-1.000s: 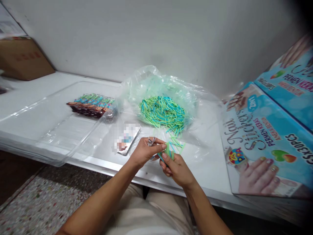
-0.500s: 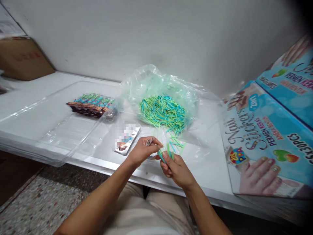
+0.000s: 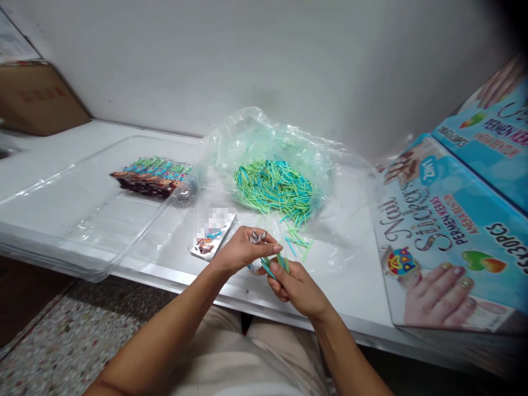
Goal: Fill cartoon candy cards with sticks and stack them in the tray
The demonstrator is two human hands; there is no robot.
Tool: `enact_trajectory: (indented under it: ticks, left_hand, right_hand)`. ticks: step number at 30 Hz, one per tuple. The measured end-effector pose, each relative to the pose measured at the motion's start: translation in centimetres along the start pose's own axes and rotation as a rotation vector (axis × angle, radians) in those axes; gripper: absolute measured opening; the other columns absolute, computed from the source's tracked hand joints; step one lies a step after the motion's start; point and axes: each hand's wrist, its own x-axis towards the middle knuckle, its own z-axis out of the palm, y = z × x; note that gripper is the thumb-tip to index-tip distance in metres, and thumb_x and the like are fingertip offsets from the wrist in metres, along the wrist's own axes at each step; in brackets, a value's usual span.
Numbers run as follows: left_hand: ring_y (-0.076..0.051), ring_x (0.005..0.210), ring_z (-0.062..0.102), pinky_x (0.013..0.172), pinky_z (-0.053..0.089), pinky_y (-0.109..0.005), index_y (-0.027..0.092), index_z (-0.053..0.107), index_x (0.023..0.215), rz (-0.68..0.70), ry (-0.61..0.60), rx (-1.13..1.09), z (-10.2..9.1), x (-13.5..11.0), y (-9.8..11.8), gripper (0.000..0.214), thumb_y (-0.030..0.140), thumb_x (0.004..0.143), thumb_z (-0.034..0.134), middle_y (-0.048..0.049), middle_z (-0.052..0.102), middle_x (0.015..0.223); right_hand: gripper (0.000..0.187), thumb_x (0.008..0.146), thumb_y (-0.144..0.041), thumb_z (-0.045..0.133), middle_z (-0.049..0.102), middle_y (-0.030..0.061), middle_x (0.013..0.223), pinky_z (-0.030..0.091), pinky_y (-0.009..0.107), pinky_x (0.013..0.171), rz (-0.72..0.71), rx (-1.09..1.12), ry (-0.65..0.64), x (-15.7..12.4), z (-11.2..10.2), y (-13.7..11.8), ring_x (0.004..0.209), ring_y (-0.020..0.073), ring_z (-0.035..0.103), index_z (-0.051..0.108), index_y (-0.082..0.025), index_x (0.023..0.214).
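Observation:
My right hand [image 3: 295,286] is closed round a small bunch of green and blue plastic sticks [image 3: 270,268], thin like straws. My left hand [image 3: 243,250] holds a small foil packet [image 3: 256,237]; its silvery end sticks up between the fingers, and most of it is hidden. The thumb and forefinger of that hand pinch at the tip of a green stick beside the bunch. To the left lies a stack of white printed packets [image 3: 212,234]. Behind my hands, a clear plastic bag [image 3: 256,118] lies open with a heap of green and blue sticks [image 3: 274,190].
A clear plastic tray [image 3: 91,231] at the left holds a row of filled printed packets [image 3: 154,176]. Blue Nail Stickers boxes [image 3: 445,236] stand at the right. A brown carton [image 3: 41,99] sits at the far left. Several loose sticks [image 3: 297,242] lie by the bag's mouth.
My left fingertips have moved slightly right, over the bunch in my right hand. The sticks in my right hand have tilted a little, and more of the foil packet's silvery end shows.

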Motion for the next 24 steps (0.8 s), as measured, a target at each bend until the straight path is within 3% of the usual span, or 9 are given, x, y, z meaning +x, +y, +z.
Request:
enact_trajectory:
  ticks: [5,9,13,18,21,24]
  left_hand:
    - [-0.005,0.047,0.043,0.047,0.032,-0.018,0.013,0.053,0.058,0.043,0.118,0.084,-0.1,0.1,-0.1,0.015,0.020,0.064,0.065,0.0059,0.047,0.051]
    - [-0.005,0.051,0.042,0.052,0.033,-0.018,0.013,0.056,0.060,0.033,0.093,0.155,-0.4,-0.1,0.0,0.013,0.021,0.066,0.065,0.0055,0.048,0.054]
    - [-0.009,0.057,0.048,0.055,0.037,-0.020,0.013,0.067,0.073,0.097,0.104,0.321,-0.5,-0.9,0.7,0.016,0.029,0.070,0.067,0.0022,0.056,0.060]
    - [-0.014,0.064,0.058,0.058,0.042,-0.023,0.014,0.072,0.092,0.129,0.009,0.450,0.4,-1.9,1.8,0.029,0.034,0.071,0.069,-0.0029,0.065,0.070]
    - [-0.011,0.056,0.051,0.052,0.037,-0.021,0.015,0.070,0.090,0.142,0.164,0.443,0.5,-1.8,1.3,0.033,0.039,0.068,0.074,0.0013,0.058,0.062]
    - [-0.008,0.050,0.042,0.048,0.032,-0.019,0.015,0.062,0.087,0.103,0.365,0.247,-0.3,-1.2,0.0,0.039,0.049,0.068,0.071,0.0054,0.047,0.057]
  right_hand:
    - [0.038,0.092,-0.053,0.045,0.039,-0.0077,0.058,0.022,0.019,0.040,-0.027,-0.023,0.018,0.0,-0.2,-0.1,0.043,0.0043,0.026,0.054,-0.016,0.085]
    - [0.040,0.093,-0.055,0.041,0.039,-0.0069,0.059,0.023,0.020,0.042,-0.047,-0.137,0.017,-0.2,-0.4,-0.4,0.045,0.0057,0.028,0.048,-0.019,0.078]
    - [0.039,0.095,-0.053,0.038,0.041,-0.0050,0.063,0.028,0.021,0.047,-0.097,-0.346,0.063,-0.5,-0.6,-0.9,0.052,0.0077,0.033,0.044,-0.020,0.075]
    - [0.039,0.097,-0.050,0.035,0.041,-0.0040,0.063,0.030,0.022,0.051,-0.141,-0.476,0.064,-0.4,-0.7,-1.5,0.055,0.0091,0.035,0.042,-0.020,0.073]
    - [0.039,0.096,-0.050,0.036,0.041,-0.0045,0.063,0.029,0.023,0.051,-0.137,-0.447,0.095,-0.2,-0.9,-1.4,0.054,0.0087,0.033,0.042,-0.020,0.073]
    - [0.039,0.095,-0.054,0.035,0.037,-0.0062,0.061,0.027,0.023,0.048,-0.100,-0.318,0.144,0.0,-1.5,-1.3,0.049,0.0085,0.030,0.046,-0.020,0.082]
